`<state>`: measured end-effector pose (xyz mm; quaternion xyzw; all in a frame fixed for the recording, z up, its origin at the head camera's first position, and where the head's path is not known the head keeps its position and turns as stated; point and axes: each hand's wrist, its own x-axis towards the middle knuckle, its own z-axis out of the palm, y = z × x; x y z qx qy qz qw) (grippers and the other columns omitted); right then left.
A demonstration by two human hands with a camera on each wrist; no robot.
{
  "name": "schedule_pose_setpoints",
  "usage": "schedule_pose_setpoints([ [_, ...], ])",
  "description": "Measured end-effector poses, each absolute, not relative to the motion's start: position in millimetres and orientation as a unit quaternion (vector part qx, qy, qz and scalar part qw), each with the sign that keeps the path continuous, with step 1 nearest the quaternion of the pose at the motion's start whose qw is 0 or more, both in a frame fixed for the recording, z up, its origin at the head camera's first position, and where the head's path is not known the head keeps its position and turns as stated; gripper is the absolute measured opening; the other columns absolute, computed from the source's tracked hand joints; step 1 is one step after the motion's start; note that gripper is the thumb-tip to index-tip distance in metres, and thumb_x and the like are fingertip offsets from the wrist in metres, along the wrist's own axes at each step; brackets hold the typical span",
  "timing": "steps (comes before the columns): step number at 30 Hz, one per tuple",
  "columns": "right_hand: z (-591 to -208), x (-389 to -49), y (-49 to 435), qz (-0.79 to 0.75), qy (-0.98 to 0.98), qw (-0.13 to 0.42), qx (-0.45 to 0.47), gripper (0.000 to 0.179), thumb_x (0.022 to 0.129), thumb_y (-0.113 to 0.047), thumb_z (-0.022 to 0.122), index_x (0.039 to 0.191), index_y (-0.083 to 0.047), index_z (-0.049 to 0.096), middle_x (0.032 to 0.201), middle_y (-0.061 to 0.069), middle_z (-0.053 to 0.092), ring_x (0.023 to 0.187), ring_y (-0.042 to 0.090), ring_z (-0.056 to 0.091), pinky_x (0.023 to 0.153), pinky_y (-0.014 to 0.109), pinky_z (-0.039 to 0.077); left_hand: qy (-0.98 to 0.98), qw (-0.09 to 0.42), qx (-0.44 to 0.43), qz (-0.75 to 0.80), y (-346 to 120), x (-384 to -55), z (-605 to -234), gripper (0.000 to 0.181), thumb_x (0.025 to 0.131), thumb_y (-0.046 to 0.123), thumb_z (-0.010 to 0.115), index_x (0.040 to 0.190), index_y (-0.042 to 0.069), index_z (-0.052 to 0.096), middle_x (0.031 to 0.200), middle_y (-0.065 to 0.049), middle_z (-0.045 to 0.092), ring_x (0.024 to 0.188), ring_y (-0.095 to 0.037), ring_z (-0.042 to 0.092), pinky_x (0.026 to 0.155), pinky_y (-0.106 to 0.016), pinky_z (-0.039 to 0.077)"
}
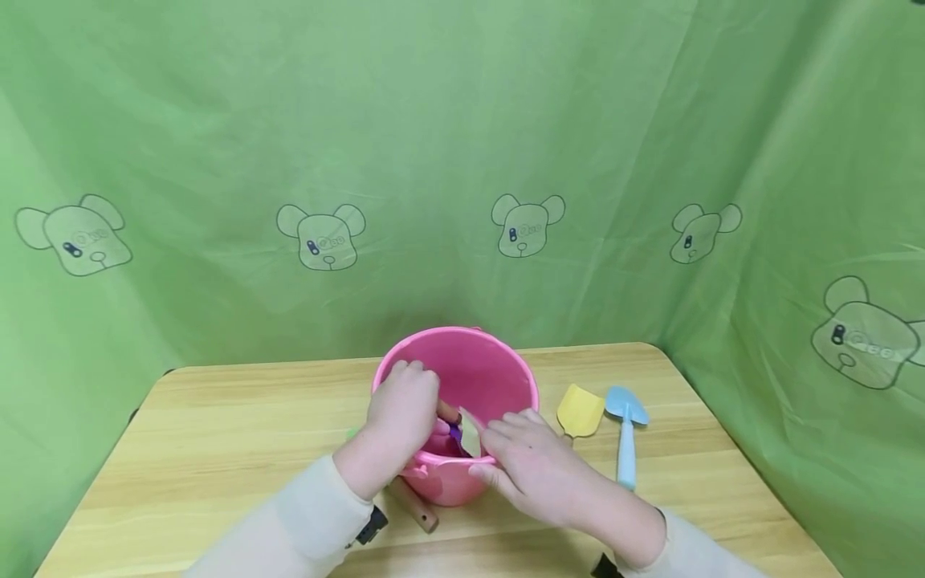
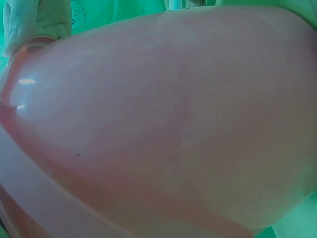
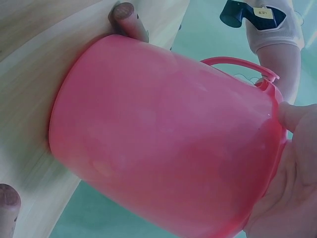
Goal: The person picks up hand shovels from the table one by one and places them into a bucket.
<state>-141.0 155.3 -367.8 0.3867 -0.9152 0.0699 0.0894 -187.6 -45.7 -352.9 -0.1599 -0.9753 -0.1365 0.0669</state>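
Observation:
A pink bucket stands near the middle of the table. My left hand reaches over its rim, fingers curled at a wooden-handled tool with a pale yellow head; the fingertips are hidden inside. Purple and pink pieces show beside that tool. My right hand grips the near right rim, thumb outside and fingers over the edge. From the right wrist, the bucket wall fills the view and the thumb presses its rim. The bucket's carrying handle hangs at the side.
Right of the bucket lie a yellow shovel and a light blue trowel. A wooden handle pokes out at the bucket's near left, and a bit of green shows beside it. Green cloth hangs behind the wooden table.

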Motion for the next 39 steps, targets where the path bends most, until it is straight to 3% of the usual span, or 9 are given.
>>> schedule_pose_setpoints([
  [5, -367.6, -140.7, 155.5, 0.072, -0.915, 0.092, 0.387, 0.033, 0.104, -0.050, 0.044, 0.085, -0.024, 0.053, 0.081, -0.015, 0.046, 0.084, 0.008, 0.048, 0.086, 0.034, 0.042, -0.977, 0.051, -0.160, -0.131, -46.1, -188.0, -352.8, 0.025, 0.075, 0.029, 0.089, 0.086, 0.013, 0.074, 0.086, -0.003, 0.065, 0.086, -0.024, 0.060, 0.082, -0.037, 0.055],
  [23, -369.3, -141.5, 155.2, 0.074, -0.913, 0.099, 0.388, 0.025, 0.101, -0.043, 0.055, 0.085, -0.024, 0.053, 0.080, -0.015, 0.045, 0.082, 0.008, 0.047, 0.085, 0.034, 0.042, -0.976, 0.043, -0.155, -0.148, -46.4, -190.7, -355.3, 0.021, 0.076, 0.022, 0.089, 0.084, 0.013, 0.073, 0.086, -0.001, 0.067, 0.086, -0.024, 0.062, 0.081, -0.037, 0.056],
  [32, -370.2, -141.1, 154.7, 0.077, -0.914, 0.098, 0.386, 0.034, 0.103, -0.052, 0.043, 0.085, -0.026, 0.052, 0.080, -0.017, 0.043, 0.081, 0.007, 0.044, 0.084, 0.032, 0.040, -0.973, 0.032, -0.149, -0.171, -47.2, -192.1, -354.5, 0.021, 0.074, 0.020, 0.090, 0.084, 0.014, 0.072, 0.082, 0.002, 0.065, 0.083, -0.021, 0.061, 0.080, -0.036, 0.055],
  [39, -370.0, -141.3, 154.8, 0.077, -0.916, 0.099, 0.382, 0.033, 0.103, -0.053, 0.044, 0.085, -0.026, 0.052, 0.079, -0.017, 0.042, 0.080, 0.006, 0.044, 0.084, 0.032, 0.040, -0.965, 0.060, -0.143, -0.210, -48.2, -190.6, -355.2, 0.015, 0.088, 0.012, 0.072, 0.102, 0.015, 0.074, 0.091, 0.002, 0.068, 0.088, -0.018, 0.065, 0.084, -0.038, 0.056],
])
